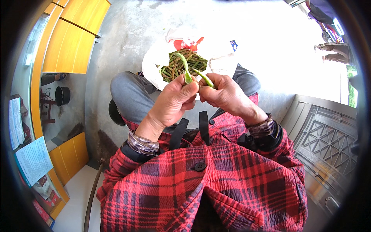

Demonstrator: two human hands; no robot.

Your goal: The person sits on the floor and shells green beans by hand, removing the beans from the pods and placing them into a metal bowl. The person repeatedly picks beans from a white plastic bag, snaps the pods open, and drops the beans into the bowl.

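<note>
My left hand pinches a flattened pale-green strip, apparently part of a split pod or stalk, between thumb and fingers. In my right hand is a narrower green pod or stalk piece, pointing up and left. Both hands are close together in front of my lap, thumbs nearly touching. Just beyond them, a white plastic bag with red print lies open between my knees. It holds a heap of green and brown pods or stalks. Whatever lies between the fingertips is hidden.
A black bucket stands beside my left knee, partly hidden. A broom lies at the left, near a glass-fronted yellow cabinet. Toward the right is a metal door. Another person's legs show at the far right.
</note>
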